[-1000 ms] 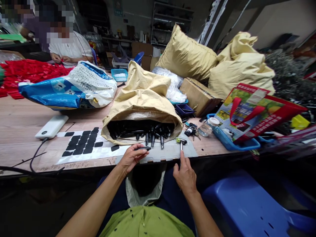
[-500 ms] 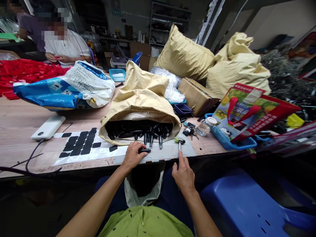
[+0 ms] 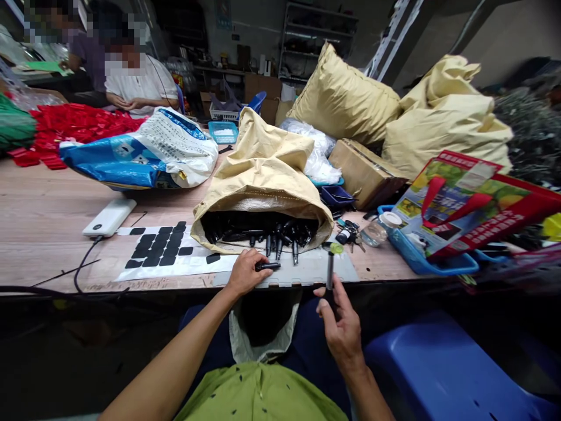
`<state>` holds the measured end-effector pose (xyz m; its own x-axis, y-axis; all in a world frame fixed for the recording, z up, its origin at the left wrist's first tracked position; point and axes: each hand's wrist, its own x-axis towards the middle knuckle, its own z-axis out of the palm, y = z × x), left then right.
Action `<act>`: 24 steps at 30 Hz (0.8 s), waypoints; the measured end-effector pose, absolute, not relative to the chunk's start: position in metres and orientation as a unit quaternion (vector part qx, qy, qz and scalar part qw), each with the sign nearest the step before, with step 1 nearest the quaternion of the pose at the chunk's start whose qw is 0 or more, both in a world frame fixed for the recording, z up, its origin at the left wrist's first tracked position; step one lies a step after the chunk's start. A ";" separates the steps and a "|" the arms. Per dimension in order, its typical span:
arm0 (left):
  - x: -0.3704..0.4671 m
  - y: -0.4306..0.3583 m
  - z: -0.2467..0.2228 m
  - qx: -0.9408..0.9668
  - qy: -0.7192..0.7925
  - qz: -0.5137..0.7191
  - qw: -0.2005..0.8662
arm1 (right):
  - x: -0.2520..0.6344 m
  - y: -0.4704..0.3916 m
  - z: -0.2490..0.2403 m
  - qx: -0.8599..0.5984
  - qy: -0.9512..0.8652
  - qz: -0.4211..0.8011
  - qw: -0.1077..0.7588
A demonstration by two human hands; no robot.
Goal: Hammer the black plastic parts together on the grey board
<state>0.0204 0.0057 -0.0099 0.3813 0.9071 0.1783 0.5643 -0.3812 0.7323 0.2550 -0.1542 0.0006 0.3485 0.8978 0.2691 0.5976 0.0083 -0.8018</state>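
Left hand (image 3: 248,272) first: forearm stretched forward, palm down, fingers grasping 1 black piece (image 3: 269,266) over the grey sheet (image 3: 313,270) at the counter's (image 3: 44,234) front edge; the piece lies crosswise, free end pointing right. Across, the right hand (image 3: 345,327) is just short of the edge, fingers clasping 1 hammer (image 3: 330,272), long axis running away from the body, green-tipped head foremost.

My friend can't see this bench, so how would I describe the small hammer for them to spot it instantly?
On the table, find the open cream sack with black pieces at its mouth. Near the sack's right-hand corner, the person's right hand holds the hammer. Its yellow-green head end sets it apart from those mostly black pieces.
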 end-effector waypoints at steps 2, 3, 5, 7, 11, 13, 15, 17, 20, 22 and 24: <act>0.022 0.005 -0.011 0.778 0.474 0.292 0.293 | 0.240 -0.159 0.011 -0.664 -0.545 0.246 0.449; 0.022 0.005 -0.011 0.777 0.473 0.293 0.295 | 0.232 -0.159 0.015 -0.657 -0.546 0.271 0.444; 0.022 0.005 -0.011 0.775 0.473 0.295 0.297 | 0.218 -0.159 0.019 -0.654 -0.560 0.277 0.426; 0.021 0.005 -0.010 0.775 0.473 0.296 0.296 | 0.208 -0.156 0.021 -0.653 -0.577 0.269 0.411; 0.021 0.005 -0.010 0.774 0.472 0.297 0.300 | 0.200 -0.151 0.020 -0.637 -0.619 0.218 0.405; 0.021 0.006 -0.010 0.773 0.472 0.298 0.302 | 0.199 -0.149 0.017 -0.617 -0.647 0.194 0.404; 0.022 0.005 -0.010 0.771 0.474 0.299 0.302 | 0.198 -0.146 0.012 -0.605 -0.667 0.191 0.391; 0.023 0.005 -0.010 0.770 0.475 0.299 0.304 | 0.198 -0.144 0.007 -0.604 -0.675 0.202 0.372; 0.023 0.005 -0.010 0.767 0.474 0.305 0.307 | 0.199 -0.143 0.005 -0.611 -0.669 0.204 0.370; 0.023 0.005 -0.010 0.766 0.472 0.310 0.306 | 0.200 -0.144 0.006 -0.615 -0.658 0.194 0.389; 0.023 0.006 -0.011 0.768 0.471 0.310 0.304 | 0.201 -0.146 0.007 -0.617 -0.652 0.191 0.398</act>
